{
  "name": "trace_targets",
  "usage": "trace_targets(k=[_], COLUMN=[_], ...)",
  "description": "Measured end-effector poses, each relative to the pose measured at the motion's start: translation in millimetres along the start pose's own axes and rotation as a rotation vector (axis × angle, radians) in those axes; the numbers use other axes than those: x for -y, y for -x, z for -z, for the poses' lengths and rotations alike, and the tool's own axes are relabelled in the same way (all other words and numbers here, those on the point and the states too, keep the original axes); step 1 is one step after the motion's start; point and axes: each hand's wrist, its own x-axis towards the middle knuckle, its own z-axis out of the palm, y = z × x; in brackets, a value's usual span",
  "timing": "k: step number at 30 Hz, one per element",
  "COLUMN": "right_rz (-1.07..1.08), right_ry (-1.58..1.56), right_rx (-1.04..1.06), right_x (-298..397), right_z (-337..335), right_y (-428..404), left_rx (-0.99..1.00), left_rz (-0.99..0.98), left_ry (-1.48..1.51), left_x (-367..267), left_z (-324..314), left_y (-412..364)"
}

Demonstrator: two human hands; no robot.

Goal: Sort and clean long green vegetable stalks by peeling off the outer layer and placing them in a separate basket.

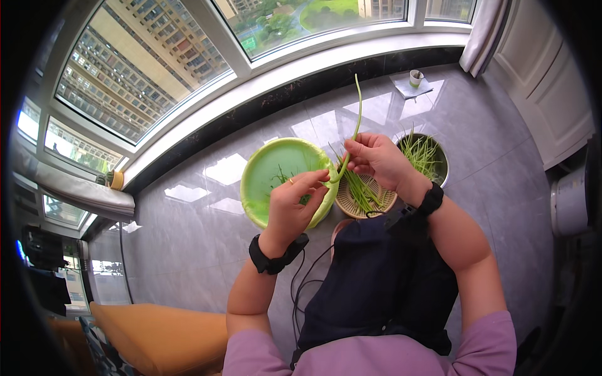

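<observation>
A long green stalk, like a scallion or garlic scape [359,113], stands up from my right hand [376,157], which pinches it between thumb and fingers. Its lower end bends toward my left hand [295,199], whose fingertips are close by; whether they touch it I cannot tell. Beneath the left hand is a round bin lined with a light green plastic bag [251,188], with some green scraps inside. Below the right hand, a woven-look basket [345,204] holds several green stalks [360,192]. A metal bowl [447,164] at the right holds thin green stalks [418,152], partly behind my right wrist.
A paper cup [415,79] stands on a white sheet [407,90] on the tiled floor near the window ledge. Black cables [295,286] run beside my left leg. An orange seat [169,336] is at lower left, and white cabinet doors [550,80] stand at upper right.
</observation>
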Motion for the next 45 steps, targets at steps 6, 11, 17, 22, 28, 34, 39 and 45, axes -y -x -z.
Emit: trace_targets(k=[6, 11, 17, 22, 28, 34, 39, 45], right_rz=[-0.1, -0.127, -0.13, -0.134, -0.147, -0.148, -0.171, 0.09], right_ry=[-0.037, -0.038, -0.014, 0.01, 0.049, 0.024, 0.02, -0.213], right_rx=[0.09, 0.132, 0.172, 0.257, 0.294, 0.328, 0.42, 0.585], right_x=[-3.7, -9.7, -11.7, -12.3, -11.9, -7.4, 13.5, 40.7], right_z=[-5.5, -5.7, -8.5, -8.3, -14.1, -12.6, -15.7, 4.0], right_y=[-1.1, 1.2, 2.7, 5.9, 7.8, 10.9, 28.2, 40.8], left_rx=[0.142, 0.202, 0.159, 0.245, 0.192, -0.108, -0.266, -0.185], left_rz=[-0.443, -0.633, -0.573, -0.196, -0.052, 0.086, 0.204, 0.323], left_ry=[-0.341, -0.485, -0.435, -0.091, -0.034, -0.12, -0.156, -0.711], left_x=[-2.2, -10.6, -14.9, -23.3, -21.8, 10.3, 72.3, 147.8], left_z=[7.6, 5.1, -1.2, -1.5, -2.4, 11.6, 38.7, 67.3], left_y=[-0.2, 1.1, 3.0, 2.9, 4.7, -2.3, -9.8, 12.6])
